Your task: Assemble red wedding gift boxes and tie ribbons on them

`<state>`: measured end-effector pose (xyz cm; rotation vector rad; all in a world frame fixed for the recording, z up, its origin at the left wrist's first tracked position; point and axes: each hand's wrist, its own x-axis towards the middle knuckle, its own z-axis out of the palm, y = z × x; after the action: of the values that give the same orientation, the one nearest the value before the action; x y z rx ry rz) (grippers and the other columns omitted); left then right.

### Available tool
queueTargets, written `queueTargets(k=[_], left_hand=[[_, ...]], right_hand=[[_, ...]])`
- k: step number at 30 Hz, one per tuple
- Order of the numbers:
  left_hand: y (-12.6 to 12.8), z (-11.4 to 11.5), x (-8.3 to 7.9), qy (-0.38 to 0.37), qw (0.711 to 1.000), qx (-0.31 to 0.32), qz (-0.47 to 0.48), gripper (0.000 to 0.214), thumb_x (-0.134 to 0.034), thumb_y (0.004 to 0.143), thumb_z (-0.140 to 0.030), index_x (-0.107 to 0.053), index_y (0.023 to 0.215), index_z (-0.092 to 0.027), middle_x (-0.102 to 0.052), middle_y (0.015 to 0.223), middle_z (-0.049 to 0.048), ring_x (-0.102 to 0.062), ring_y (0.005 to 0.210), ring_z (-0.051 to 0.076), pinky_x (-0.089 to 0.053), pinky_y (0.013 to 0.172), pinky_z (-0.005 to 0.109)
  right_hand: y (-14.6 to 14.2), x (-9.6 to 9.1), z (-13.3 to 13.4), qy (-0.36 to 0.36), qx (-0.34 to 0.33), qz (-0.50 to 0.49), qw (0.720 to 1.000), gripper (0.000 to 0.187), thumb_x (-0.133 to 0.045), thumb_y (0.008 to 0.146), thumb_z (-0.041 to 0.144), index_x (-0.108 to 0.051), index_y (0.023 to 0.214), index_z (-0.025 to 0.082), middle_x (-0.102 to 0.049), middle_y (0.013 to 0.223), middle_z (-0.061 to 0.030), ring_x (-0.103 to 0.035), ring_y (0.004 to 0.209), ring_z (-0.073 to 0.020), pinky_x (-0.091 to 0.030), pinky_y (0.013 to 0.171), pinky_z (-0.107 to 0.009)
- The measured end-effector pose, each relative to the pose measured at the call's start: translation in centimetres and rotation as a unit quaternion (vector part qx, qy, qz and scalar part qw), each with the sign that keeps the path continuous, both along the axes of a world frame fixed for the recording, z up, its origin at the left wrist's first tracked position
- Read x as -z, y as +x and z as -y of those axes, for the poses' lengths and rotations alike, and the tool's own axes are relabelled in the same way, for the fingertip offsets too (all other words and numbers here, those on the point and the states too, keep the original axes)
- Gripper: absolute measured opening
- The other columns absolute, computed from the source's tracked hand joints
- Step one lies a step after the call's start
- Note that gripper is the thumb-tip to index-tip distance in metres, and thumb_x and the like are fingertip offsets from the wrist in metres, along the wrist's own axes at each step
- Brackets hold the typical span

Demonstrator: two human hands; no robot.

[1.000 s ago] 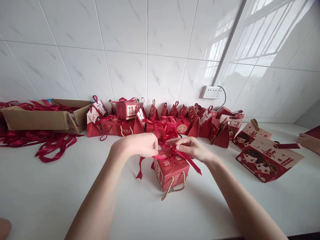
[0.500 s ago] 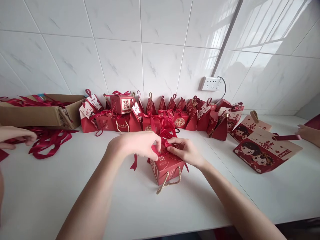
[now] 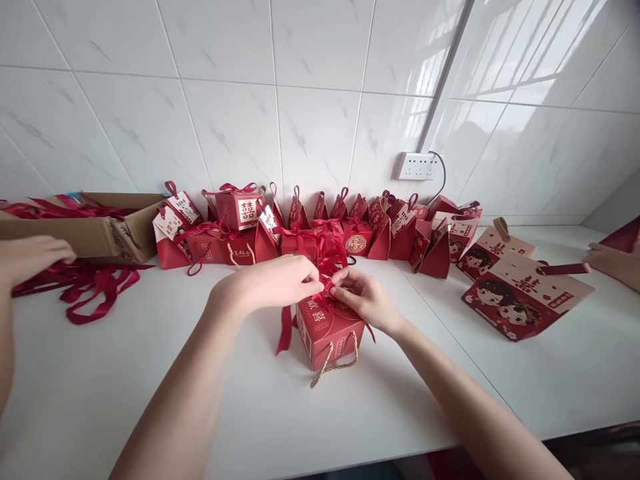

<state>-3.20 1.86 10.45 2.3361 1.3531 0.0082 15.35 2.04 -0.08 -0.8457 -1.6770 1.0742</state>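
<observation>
A red gift box with pale printed characters stands in front of me, a twisted cord handle hanging down its near side. Over its top, my left hand is closed in a pinch on the red ribbon, one tail of which drops beside the box's left side. My right hand grips the ribbon's knot area from the right, thumb and fingers pressed together. The two hands' fingertips almost meet above the lid. The knot itself is partly hidden by my fingers.
Several red gift boxes line the tiled wall. At left, a cardboard carton holds ribbons, and loose ribbons lie before it beside another person's hand. Printed boxes and another hand are at right.
My left fingers have gone from spread around the ribbon to pinched together. The ribbon tail at left hangs nearer the box. The other person's hand at left has moved slightly up.
</observation>
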Motion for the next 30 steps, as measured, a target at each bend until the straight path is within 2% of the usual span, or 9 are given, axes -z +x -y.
queueTargets(k=[5,7,10,13,17,19,23,26,30], left_hand=[[0.3,0.2,-0.2,-0.014,1.0,-0.007,0.011,0.032,-0.043,0.081,-0.043,-0.049,0.06,-0.02,-0.056,0.057,-0.0013,-0.04,0.043,0.01,-0.023,0.046,0.027],[0.3,0.3,-0.2,-0.011,0.999,-0.021,0.021,0.036,-0.044,0.081,-0.049,-0.05,0.062,-0.02,-0.056,0.054,-0.001,-0.043,0.043,0.011,-0.024,0.046,0.026],[0.4,0.4,-0.2,0.016,0.999,-0.026,0.028,0.038,-0.045,0.08,-0.053,-0.052,0.062,-0.021,-0.05,0.051,-0.0019,-0.036,0.04,0.01,-0.019,0.044,0.027],[0.4,0.4,-0.2,0.029,0.999,-0.007,0.021,0.031,-0.053,0.075,-0.052,-0.058,0.066,-0.022,-0.054,0.057,-0.0018,-0.038,0.042,0.01,-0.02,0.043,0.027],[0.1,0.4,-0.1,0.003,1.0,0.018,-0.01,0.013,-0.057,0.072,-0.035,-0.066,0.073,-0.025,-0.062,0.065,-0.0017,-0.048,0.047,0.012,-0.026,0.043,0.025],[0.0,0.2,-0.1,0.012,0.999,0.038,0.006,0.016,-0.052,0.075,-0.029,-0.067,0.075,-0.025,-0.065,0.075,-0.0008,-0.054,0.055,0.013,-0.031,0.047,0.025],[0.2,-0.2,0.3,0.076,0.991,0.072,0.083,0.022,-0.046,0.083,-0.031,-0.068,0.079,-0.025,-0.063,0.099,-0.0003,-0.06,0.076,0.015,-0.038,0.059,0.024],[0.9,-0.2,0.6,0.085,0.987,0.085,0.105,0.024,-0.044,0.085,-0.029,-0.068,0.081,-0.025,-0.062,0.099,-0.0009,-0.059,0.081,0.015,-0.04,0.066,0.025],[1.9,0.0,0.8,0.078,0.986,0.081,0.121,0.025,-0.042,0.085,-0.025,-0.067,0.085,-0.026,-0.064,0.097,-0.0016,-0.059,0.083,0.016,-0.041,0.066,0.025]], right_hand=[[-0.1,0.2,-0.1,-0.063,0.028,-0.056,0.996,0.043,-0.075,0.067,0.048,-0.051,0.091,0.021,-0.065,0.07,0.0017,-0.059,0.063,-0.0119,-0.044,0.06,-0.026],[-0.2,0.2,-0.1,-0.075,0.034,-0.051,0.995,0.042,-0.075,0.065,0.047,-0.057,0.091,0.019,-0.067,0.071,-0.0001,-0.062,0.068,-0.0134,-0.047,0.065,-0.027],[-0.3,0.2,0.0,-0.079,0.032,-0.043,0.995,0.035,-0.076,0.065,0.046,-0.063,0.08,0.017,-0.068,0.072,-0.0021,-0.065,0.074,-0.0161,-0.049,0.071,-0.029],[-0.3,0.2,0.1,-0.055,0.03,-0.034,0.997,0.032,-0.073,0.067,0.047,-0.065,0.078,0.018,-0.068,0.072,-0.0027,-0.064,0.072,-0.0165,-0.048,0.068,-0.029],[-0.4,0.1,0.3,0.015,0.057,-0.002,0.998,0.024,-0.067,0.075,0.043,-0.067,0.078,0.018,-0.069,0.079,-0.0032,-0.062,0.072,-0.0153,-0.048,0.068,-0.028],[-0.4,0.0,0.5,0.041,0.067,0.017,0.997,0.021,-0.065,0.078,0.039,-0.068,0.078,0.019,-0.069,0.08,-0.0028,-0.062,0.073,-0.0154,-0.047,0.07,-0.028],[-0.3,0.1,0.5,0.068,0.062,0.039,0.995,0.017,-0.063,0.08,0.035,-0.068,0.078,0.019,-0.069,0.081,-0.0021,-0.061,0.075,-0.0156,-0.046,0.072,-0.027],[-0.2,0.2,0.5,0.079,0.058,0.046,0.994,0.014,-0.061,0.079,0.031,-0.067,0.077,0.019,-0.068,0.079,-0.0012,-0.06,0.074,-0.0152,-0.046,0.071,-0.027],[-0.3,0.3,0.6,0.07,0.058,0.05,0.995,0.012,-0.06,0.078,0.028,-0.065,0.076,0.017,-0.065,0.075,-0.0003,-0.059,0.072,-0.0154,-0.045,0.067,-0.026]])
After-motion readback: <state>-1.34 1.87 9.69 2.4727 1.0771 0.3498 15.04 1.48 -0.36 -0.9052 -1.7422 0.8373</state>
